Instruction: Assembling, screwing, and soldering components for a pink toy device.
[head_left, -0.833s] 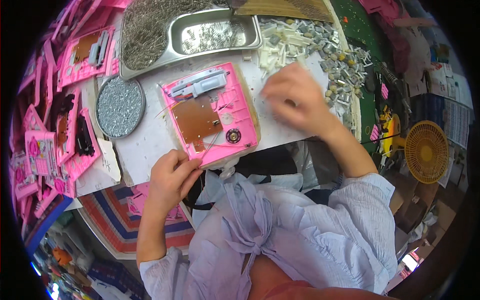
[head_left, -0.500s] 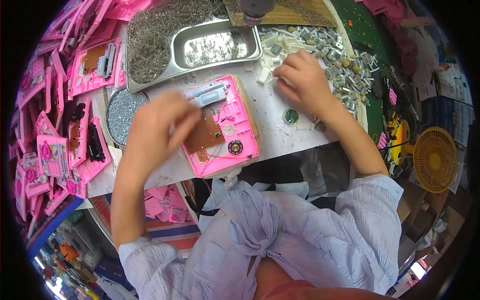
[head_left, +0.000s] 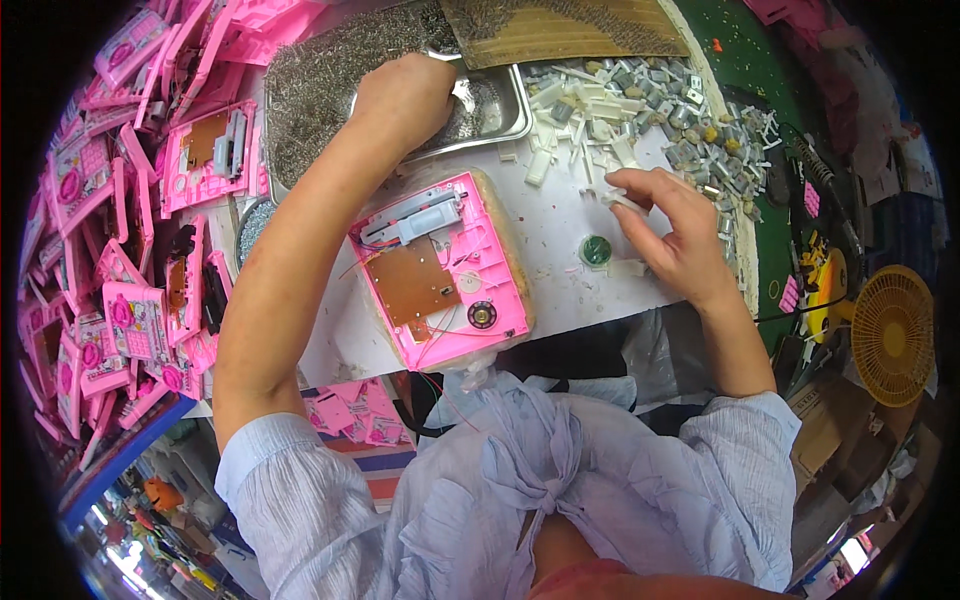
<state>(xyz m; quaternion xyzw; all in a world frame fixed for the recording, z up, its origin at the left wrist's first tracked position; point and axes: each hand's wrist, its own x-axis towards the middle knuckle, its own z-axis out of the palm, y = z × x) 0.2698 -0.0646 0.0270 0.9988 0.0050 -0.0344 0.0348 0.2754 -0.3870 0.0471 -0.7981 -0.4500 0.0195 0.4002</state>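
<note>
Now the left hand (head_left: pixel 405 95) has reached, curled, into the metal tray (head_left: pixel 500 115); the right hand (head_left: pixel 668 225) pinches a white part (head_left: pixel 622 201).

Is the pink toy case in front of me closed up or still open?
Open: the pink toy case lies back-side up, its brown circuit board, wires and small round speaker exposed.

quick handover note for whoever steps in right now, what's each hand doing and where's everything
Left hand: reaching into the metal tray of small screws, fingers curled down; what it grips is hidden.
Right hand: pinching a small white plastic part at the edge of the pile of white and grey parts.
Open pink toy housing lies face down on the bench between the hands, brown circuit board, grey mechanism and small speaker seated. A green round part lies beside it.
Left: the white part is not yet on the housing; whether any screws are in cannot be told.
</note>
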